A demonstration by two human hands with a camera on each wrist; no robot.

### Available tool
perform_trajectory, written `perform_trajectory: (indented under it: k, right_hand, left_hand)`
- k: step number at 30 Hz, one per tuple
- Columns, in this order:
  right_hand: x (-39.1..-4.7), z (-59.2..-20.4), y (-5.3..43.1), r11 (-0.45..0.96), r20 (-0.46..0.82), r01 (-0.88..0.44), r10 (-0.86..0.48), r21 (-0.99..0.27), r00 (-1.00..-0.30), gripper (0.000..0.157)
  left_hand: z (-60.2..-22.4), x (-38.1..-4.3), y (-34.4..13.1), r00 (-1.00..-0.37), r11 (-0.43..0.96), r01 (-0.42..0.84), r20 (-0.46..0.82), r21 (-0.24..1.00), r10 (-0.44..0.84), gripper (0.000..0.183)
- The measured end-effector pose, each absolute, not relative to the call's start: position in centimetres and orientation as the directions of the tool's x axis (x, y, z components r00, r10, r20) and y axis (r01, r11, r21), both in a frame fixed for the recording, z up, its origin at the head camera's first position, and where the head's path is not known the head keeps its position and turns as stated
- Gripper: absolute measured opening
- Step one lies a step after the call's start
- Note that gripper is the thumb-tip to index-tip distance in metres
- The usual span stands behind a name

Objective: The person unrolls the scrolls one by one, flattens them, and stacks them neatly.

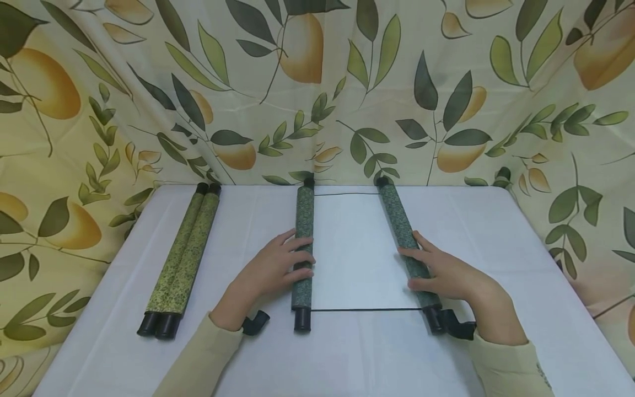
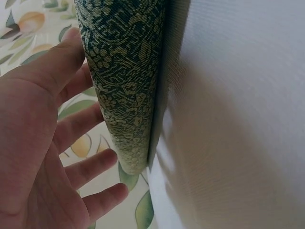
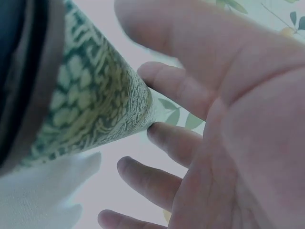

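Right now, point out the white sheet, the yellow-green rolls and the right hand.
White sheet [image 1: 358, 253], head view: bare middle.
Yellow-green rolls [image 1: 191, 259], head view: right roll's patterned length.
Right hand [image 1: 453, 273], head view: its back.

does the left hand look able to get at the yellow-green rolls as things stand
Probably yes: only white tablecloth shows between the left hand and the yellow-green rolls, though it would first have to leave the dark green roll it touches.
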State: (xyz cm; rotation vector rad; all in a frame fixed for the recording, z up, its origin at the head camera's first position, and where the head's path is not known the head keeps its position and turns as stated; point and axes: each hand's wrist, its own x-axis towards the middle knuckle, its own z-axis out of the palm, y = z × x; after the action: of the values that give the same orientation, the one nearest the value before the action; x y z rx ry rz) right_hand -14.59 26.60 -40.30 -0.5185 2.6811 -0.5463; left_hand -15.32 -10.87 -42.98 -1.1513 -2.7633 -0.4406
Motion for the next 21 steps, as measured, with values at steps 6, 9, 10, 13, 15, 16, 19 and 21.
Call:
perform_trajectory:
  k: [6,9,10,13,15,16,19,21]
  right_hand:
    - [-14.81,-40.36,26.82,0.856,-0.276,-0.279,-0.422,-0.436,-0.864,0.068]
    - [-14.83,-40.51,26.94,0.861,-0.282,-0.268,-0.411,-0.431,-0.867,0.068]
    - [-14.84,-40.55,26.99,0.864,-0.283,-0.265,-0.407,-0.429,-0.869,0.069]
    - [-14.89,-40.65,27.13,0.868,-0.282,-0.263,-0.401,-0.422,-0.871,0.066]
    - [-14.91,-40.64,27.15,0.868,-0.279,-0.265,-0.402,-0.420,-0.872,0.066]
    - [-14.96,-40.67,27.16,0.867,-0.277,-0.266,-0.402,-0.421,-0.872,0.066]
    - [-15.00,-40.65,27.18,0.863,-0.264,-0.274,-0.408,-0.425,-0.874,0.066]
    - [-15.03,-40.65,27.22,0.861,-0.257,-0.274,-0.407,-0.429,-0.877,0.064]
  left_hand:
    - [-43.20,-15.35,-10.80,-0.728,0.691,0.686,0.201,0.230,0.656,0.031]
    - [-43.52,-15.40,-10.89,-0.730,0.696,0.684,0.199,0.219,0.654,0.033]
    - [-43.59,-15.43,-10.90,-0.729,0.696,0.685,0.200,0.218,0.655,0.034]
    - [-43.75,-15.53,-10.93,-0.725,0.696,0.688,0.209,0.206,0.656,0.033]
    - [-43.79,-15.58,-10.94,-0.724,0.695,0.690,0.215,0.203,0.656,0.033]
    - [-43.77,-15.60,-10.92,-0.723,0.694,0.690,0.218,0.205,0.655,0.033]
    - [-43.82,-15.64,-10.98,-0.718,0.686,0.696,0.229,0.213,0.657,0.032]
    - [-43.85,-15.66,-10.98,-0.717,0.683,0.697,0.231,0.218,0.658,0.031]
